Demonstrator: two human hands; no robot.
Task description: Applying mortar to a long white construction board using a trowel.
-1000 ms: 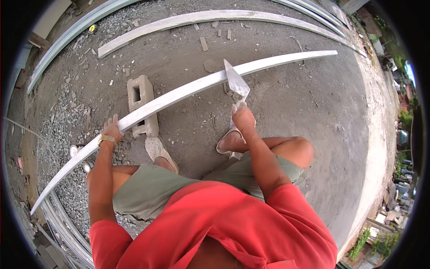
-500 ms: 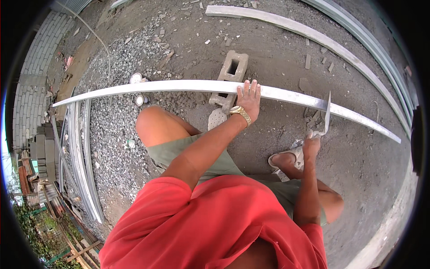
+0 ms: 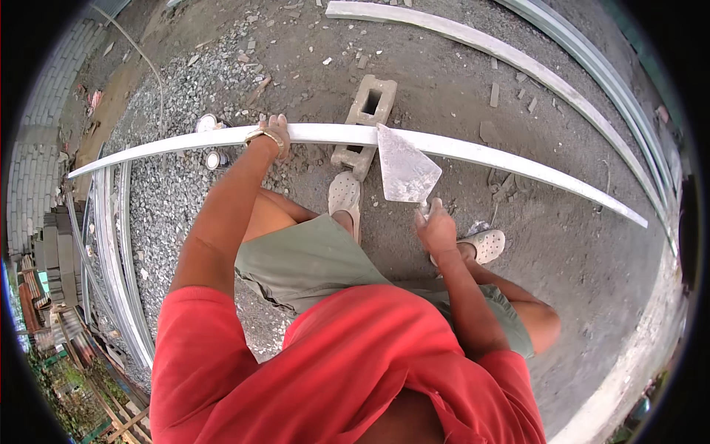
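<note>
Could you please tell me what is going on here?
A person's right hand holds a trowel by its handle, the blade's tip over a long white bar; whether it touches is unclear. The left hand is on the bar, further left. The bar lies across a hollow concrete block, and two cans stand near its left part.

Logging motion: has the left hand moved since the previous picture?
Yes: the left hand moved left along the white bar, from right of the concrete block to left of it.
</note>
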